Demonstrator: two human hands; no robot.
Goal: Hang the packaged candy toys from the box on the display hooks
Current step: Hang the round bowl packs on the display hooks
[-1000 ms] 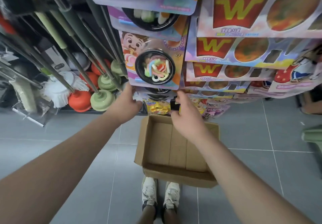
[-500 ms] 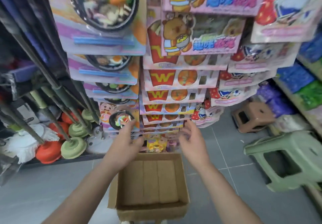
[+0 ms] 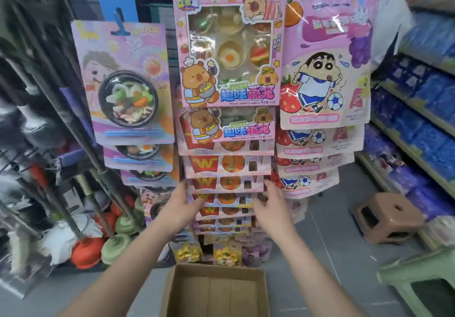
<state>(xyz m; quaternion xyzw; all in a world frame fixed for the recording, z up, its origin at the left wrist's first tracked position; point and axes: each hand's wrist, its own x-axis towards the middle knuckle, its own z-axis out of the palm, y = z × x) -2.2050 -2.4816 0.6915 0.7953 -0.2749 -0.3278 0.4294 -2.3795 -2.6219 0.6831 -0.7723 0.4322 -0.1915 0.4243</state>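
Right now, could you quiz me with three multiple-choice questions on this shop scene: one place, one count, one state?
1. The left hand and right hand are: A on the floor, B at the W packs, C on a mop.
2. Stools in view: A none, B two, C five.
3. The box, as far as its inside shows, is: A bare, B full of packs, C covered by a lid.

1 B: both hands are up at the sides of the W packs.
2 B: one brown stool, one green stool.
3 A: only bare cardboard shows.

Candy packs [image 3: 229,166] overlap edge to edge ahead. Leaning mop handles [image 3: 102,169] crowd left. Brown stool [image 3: 386,218], green stool [image 3: 418,282] block right. Box [image 3: 216,271] top open.
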